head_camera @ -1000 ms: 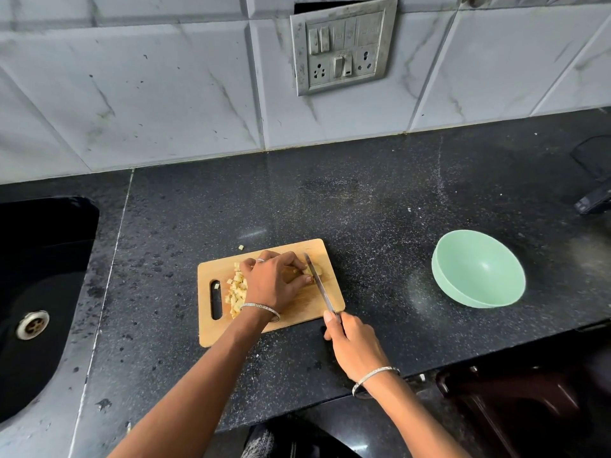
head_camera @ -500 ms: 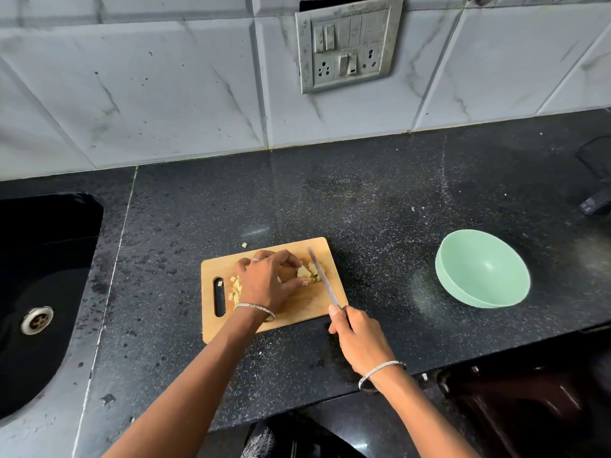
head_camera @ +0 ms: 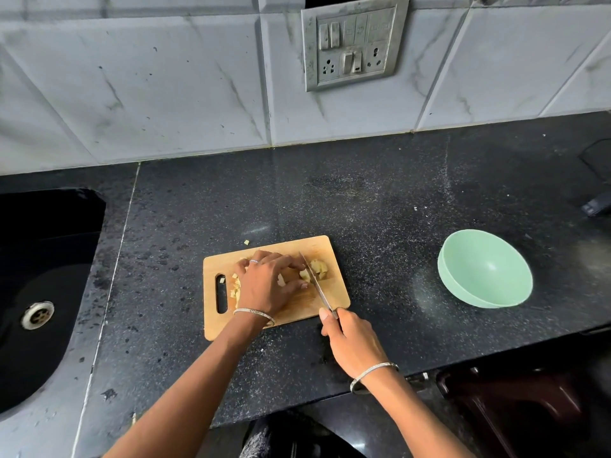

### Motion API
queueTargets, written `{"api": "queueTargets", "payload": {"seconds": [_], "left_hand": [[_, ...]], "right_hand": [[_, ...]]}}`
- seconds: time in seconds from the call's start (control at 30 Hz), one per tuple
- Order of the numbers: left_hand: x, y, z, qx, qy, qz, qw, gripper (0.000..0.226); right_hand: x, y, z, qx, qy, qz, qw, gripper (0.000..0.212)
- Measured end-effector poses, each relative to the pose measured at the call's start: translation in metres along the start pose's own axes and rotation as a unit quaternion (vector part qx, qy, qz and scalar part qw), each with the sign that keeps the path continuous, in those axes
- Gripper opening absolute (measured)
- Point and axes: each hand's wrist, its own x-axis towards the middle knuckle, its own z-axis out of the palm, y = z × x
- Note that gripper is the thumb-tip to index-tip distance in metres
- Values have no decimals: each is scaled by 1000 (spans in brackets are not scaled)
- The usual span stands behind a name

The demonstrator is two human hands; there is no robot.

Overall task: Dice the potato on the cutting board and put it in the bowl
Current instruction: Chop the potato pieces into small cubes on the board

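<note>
A wooden cutting board (head_camera: 330,249) lies on the black counter. My left hand (head_camera: 267,282) sits on it with curled fingers holding a piece of potato, mostly hidden beneath. My right hand (head_camera: 350,342) grips the handle of a knife (head_camera: 314,279), whose blade stands in the potato just right of my left fingertips. Cut potato pieces (head_camera: 319,269) lie right of the blade, and diced cubes (head_camera: 235,289) are piled left of my left hand. A pale green bowl (head_camera: 484,269) stands tilted and empty to the right of the board.
One stray potato cube (head_camera: 246,242) lies on the counter (head_camera: 380,200) behind the board. A black sink (head_camera: 39,285) with a drain is at the left. A switch and socket panel (head_camera: 353,44) hangs on the tiled wall. A dark object (head_camera: 595,206) sits at the far right.
The knife has moved a little along the potato and more cut pieces lie right of the blade. My left hand has shifted slightly left. The view has drifted a bit.
</note>
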Motion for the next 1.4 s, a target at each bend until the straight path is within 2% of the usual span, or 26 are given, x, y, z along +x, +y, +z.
{"api": "queueTargets", "payload": {"seconds": [0.23,0.43,0.7,0.87,1.23,1.4], "left_hand": [[2,2,3,10,11,-19,1000,22],[4,5,5,38,-9,-48,998,33],[10,4,0,5,-26,-47,999,25],[11,1,1,-26,-25,-36,999,19],[11,1,4,-15,-5,-45,999,16],[10,4,6,-8,16,-61,998,17]], "right_hand": [[0,3,-11,8,12,8,1000,43],[-1,1,-3,-42,10,23,999,46],[-2,0,-5,-82,18,53,995,45],[-1,1,-2,-72,6,50,996,46],[2,-7,4,18,16,39,999,48],[2,-5,7,-2,23,42,999,47]]}}
